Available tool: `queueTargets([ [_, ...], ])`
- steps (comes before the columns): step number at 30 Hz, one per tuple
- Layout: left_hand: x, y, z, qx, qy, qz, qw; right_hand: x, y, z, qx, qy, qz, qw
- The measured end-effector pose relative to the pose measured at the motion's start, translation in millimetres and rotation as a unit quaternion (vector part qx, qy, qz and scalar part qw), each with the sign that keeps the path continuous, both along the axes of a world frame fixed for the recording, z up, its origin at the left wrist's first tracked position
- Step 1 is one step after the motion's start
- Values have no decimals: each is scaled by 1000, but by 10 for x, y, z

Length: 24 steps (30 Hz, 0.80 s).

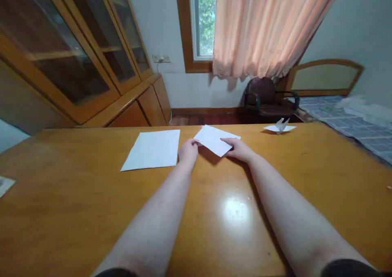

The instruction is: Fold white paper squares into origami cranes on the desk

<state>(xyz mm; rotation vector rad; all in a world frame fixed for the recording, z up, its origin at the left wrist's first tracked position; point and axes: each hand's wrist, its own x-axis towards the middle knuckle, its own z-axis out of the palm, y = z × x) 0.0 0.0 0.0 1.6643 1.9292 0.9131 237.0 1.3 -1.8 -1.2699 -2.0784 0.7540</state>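
Note:
A white sheet of folded paper (216, 140) is held slightly above the wooden table (196, 211), its shadow falling beneath it. My left hand (188, 151) pinches its left corner between thumb and fingers. At the right edge, my right hand (237, 148) grips it with the fingers on top and the thumb partly hidden below. Just left of my left hand, a larger white sheet of paper (153, 149) lies flat. To the right, near the far edge, stands a folded paper crane (281, 126) with its wings spread.
A printed card or paper (4, 185) lies at the table's left side. Behind the table are a glass-fronted cabinet (104, 32), a dark armchair (263, 95), a bed (343, 109) with a checked cover, and a pink curtain (266, 27) by the window.

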Motion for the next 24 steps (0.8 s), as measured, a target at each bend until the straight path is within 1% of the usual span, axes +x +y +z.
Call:
queueTargets([
  [3,9,-27,17,-2,4,-6,1000,74,23,-8,-14,-9,-104,994],
  [4,13,-33,22,-1,8,-10,1000,88,27,-3,-18,-15,-130,991],
  [6,20,-40,31,1,17,-19,1000,98,26,20,-26,-23,-161,986],
  [11,31,-49,57,-6,37,-35,999,86,8,87,-34,-39,-224,973],
  [18,47,-36,34,-18,54,-15,998,131,38,67,-8,-91,-303,949],
  [21,55,-42,35,-29,81,-3,996,147,50,55,-18,-119,-321,939],
  [24,68,-68,53,-39,135,5,990,147,50,62,-30,-141,-322,935],
])
